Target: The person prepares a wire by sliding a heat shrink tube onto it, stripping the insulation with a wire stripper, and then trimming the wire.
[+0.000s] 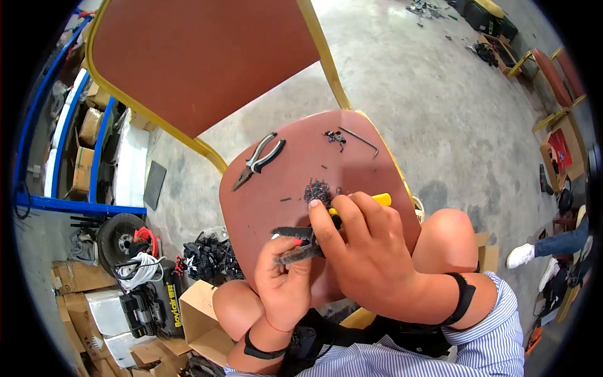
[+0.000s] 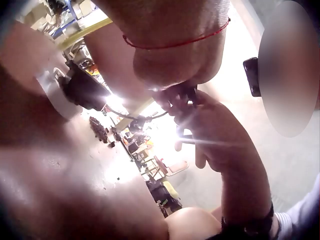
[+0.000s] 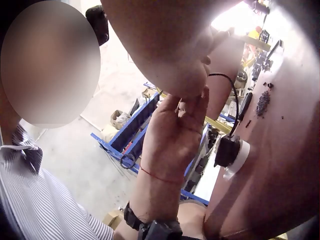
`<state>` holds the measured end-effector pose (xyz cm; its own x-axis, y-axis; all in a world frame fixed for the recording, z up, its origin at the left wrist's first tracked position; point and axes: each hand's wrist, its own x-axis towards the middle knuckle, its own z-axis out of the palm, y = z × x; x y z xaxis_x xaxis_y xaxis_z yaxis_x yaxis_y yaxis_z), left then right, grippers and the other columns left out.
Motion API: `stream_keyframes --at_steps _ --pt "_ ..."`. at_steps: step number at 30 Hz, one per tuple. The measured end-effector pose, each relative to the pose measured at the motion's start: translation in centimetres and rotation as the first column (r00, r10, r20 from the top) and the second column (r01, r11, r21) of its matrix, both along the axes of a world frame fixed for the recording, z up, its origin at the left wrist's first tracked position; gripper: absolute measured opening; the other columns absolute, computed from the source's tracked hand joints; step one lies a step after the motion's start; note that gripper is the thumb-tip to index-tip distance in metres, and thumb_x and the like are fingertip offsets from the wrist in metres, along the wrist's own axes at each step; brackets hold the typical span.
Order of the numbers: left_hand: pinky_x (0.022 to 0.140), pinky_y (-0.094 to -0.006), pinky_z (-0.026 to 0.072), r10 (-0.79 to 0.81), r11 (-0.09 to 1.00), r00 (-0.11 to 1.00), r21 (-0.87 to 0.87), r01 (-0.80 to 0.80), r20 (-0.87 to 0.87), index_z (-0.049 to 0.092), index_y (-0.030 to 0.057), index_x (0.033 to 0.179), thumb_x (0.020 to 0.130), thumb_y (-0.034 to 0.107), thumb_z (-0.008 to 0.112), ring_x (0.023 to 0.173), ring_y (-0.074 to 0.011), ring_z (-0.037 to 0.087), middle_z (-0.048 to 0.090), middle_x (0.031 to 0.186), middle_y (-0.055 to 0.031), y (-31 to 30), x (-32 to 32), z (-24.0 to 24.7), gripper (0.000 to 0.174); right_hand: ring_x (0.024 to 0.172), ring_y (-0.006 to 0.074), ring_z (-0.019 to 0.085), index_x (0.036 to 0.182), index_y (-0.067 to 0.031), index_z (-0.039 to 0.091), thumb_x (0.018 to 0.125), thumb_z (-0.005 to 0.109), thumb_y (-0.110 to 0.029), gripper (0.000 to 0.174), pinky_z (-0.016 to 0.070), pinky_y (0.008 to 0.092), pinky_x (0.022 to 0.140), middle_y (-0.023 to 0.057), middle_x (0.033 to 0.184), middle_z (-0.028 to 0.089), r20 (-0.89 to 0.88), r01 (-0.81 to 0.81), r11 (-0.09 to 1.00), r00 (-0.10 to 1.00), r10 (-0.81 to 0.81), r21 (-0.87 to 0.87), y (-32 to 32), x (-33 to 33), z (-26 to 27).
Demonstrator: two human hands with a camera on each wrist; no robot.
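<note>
In the head view my left hand [image 1: 282,276] pinches a black, rough-edged piece [image 1: 295,254] between thumb and fingers, over the front of the chair seat [image 1: 301,157]. My right hand [image 1: 374,257] bends over it from the right, its fingertips close to the piece. A yellow-handled tool [image 1: 382,200] shows past the right hand's fingers; its working end is hidden, and I cannot tell what kind it is. Just beyond the hands lies a heap of small black bits [image 1: 317,190]. The right wrist view shows a black block with a white band [image 3: 230,152] and a cable, close to the seat.
Grey-handled pliers [image 1: 257,160] lie at the seat's left. A hex key [image 1: 361,141] and small black parts [image 1: 335,139] are at the far right, below the backrest [image 1: 207,50]. Blue shelving [image 1: 107,151] and cartons stand left; another person's leg [image 1: 559,239] shows right.
</note>
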<state>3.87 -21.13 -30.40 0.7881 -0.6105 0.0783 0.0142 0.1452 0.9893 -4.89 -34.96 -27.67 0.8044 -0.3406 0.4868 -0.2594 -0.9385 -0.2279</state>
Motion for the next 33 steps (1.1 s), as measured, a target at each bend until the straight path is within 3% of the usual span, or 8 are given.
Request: stream_keyframes --at_steps 8,17,23,29,33 --pt "0.093 -0.0298 0.0533 0.002 0.999 0.997 0.046 -0.006 0.072 0.056 0.0032 0.121 0.103 0.009 0.067 0.103 -0.0136 0.064 0.065 0.113 -0.0058 0.1 -0.1 0.3 0.022 0.110 0.0271 0.058 0.127 -0.0062 0.062 0.087 0.062 -0.023 0.044 0.0412 0.0427 0.088 0.0107 0.113 0.061 0.012 0.030 0.999 1.000 -0.029 -0.032 0.1 -0.2 0.4" --pt "0.094 -0.0316 0.0539 0.001 0.999 1.000 0.046 0.000 -0.031 0.058 0.0019 0.117 0.106 0.011 0.063 0.104 -0.0136 0.064 0.067 0.116 -0.0072 -0.4 -0.1 1.0 0.015 0.108 0.0266 0.057 0.125 -0.0053 0.062 0.088 0.060 -0.023 0.042 0.0398 0.0431 0.093 0.0098 0.109 0.060 0.008 0.014 0.999 1.000 -0.014 -0.049 0.0 -0.3 0.1" --pt "0.095 -0.0345 0.0561 -0.002 0.999 1.000 -0.043 0.001 -0.012 0.056 0.0023 0.121 0.104 0.008 0.064 0.105 -0.0154 0.065 0.066 0.118 -0.0077 0.0 0.1 -0.2 0.020 0.111 0.0269 0.060 0.132 -0.0031 0.063 0.089 0.060 -0.016 0.045 0.0438 0.0396 0.092 0.0144 0.126 0.064 0.011 0.012 1.000 1.000 -0.012 -0.026 0.2 -0.3 0.6" --pt "0.095 -0.0352 0.0565 0.020 1.000 0.999 -0.012 -0.019 0.038 0.055 0.0030 0.122 0.104 0.007 0.064 0.104 -0.0159 0.065 0.065 0.114 -0.0074 0.0 0.1 -0.3 0.021 0.110 0.0299 0.063 0.133 -0.0013 0.062 0.090 0.058 -0.016 0.045 0.0478 0.0349 0.081 0.0146 0.128 0.066 0.000 0.000 0.999 1.000 0.000 -0.041 -0.3 -0.1 0.7" --pt "0.095 -0.0349 0.0564 0.022 1.000 0.999 -0.003 -0.022 0.035 0.054 0.0025 0.122 0.104 0.007 0.064 0.105 -0.0158 0.065 0.065 0.115 -0.0076 0.2 0.1 -0.5 0.021 0.112 0.0294 0.064 0.132 -0.0005 0.062 0.090 0.059 -0.016 0.045 0.0481 0.0349 0.084 0.0140 0.127 0.066 0.007 0.001 0.999 1.000 0.000 -0.052 -0.2 -0.1 0.7"
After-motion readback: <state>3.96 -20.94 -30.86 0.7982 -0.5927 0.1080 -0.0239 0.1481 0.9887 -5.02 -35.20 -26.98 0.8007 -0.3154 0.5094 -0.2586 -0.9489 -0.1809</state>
